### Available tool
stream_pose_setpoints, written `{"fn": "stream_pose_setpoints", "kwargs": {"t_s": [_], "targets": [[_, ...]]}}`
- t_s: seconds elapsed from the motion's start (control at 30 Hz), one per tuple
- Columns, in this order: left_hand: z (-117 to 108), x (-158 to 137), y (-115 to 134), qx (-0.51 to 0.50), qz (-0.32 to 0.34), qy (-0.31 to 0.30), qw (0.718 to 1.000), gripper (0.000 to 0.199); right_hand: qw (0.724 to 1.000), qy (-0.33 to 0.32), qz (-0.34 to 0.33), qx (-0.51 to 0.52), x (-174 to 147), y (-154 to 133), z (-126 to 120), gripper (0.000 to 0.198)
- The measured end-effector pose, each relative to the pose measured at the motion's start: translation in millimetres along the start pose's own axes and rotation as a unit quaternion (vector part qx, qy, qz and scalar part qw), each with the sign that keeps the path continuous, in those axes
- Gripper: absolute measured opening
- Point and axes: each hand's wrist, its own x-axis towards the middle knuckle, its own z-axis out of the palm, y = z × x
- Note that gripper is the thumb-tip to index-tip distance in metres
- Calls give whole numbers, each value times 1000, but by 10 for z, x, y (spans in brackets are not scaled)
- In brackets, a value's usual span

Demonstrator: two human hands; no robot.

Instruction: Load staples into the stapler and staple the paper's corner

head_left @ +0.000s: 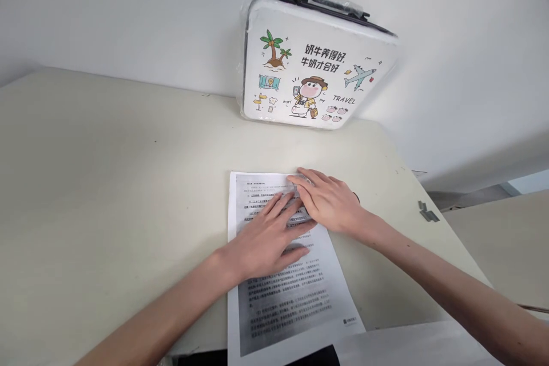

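A printed paper sheet point(291, 303) lies on the table in front of me, with grey-shaded pages of dense Chinese text. My left hand point(270, 237) rests flat on its upper half, fingers spread. At the sheet's upper right corner is my right hand point(328, 197), its fingers bent close together. Something pale and partly see-through shows between those fingers, too small to name. The right fingers and left fingertips nearly meet, hiding part of the text and the corner.
A white cartoon-printed case point(317, 68) with a black handle, partly in clear plastic, stands against the wall. Small dark grey pieces point(428, 213) lie near the right edge of the pale table point(128, 200). Another white sheet or surface point(407, 343) shows at the bottom right.
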Motion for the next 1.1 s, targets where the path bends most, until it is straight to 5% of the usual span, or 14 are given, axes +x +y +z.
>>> {"fn": "stream_pose_setpoints", "kwargs": {"t_s": [0.3,0.5,0.63,0.8,1.1], "targets": [[8,-1,-16,-9,-4,-6,1000,50,998,13,-21,-50,21,-67,89,52],[-28,-13,-27,-2,-1,-22,1000,53,994,62,7,92,-46,58,2,52],[-76,-68,-53,1,-14,-35,999,55,972,114,-18,203,-254,208,-14,50],[-123,-127,-110,1,-21,-38,999,55,966,122,-60,221,-626,403,132,35],[-205,-106,-131,34,-27,-58,997,56,968,156,51,191,-1191,700,376,34]]}}
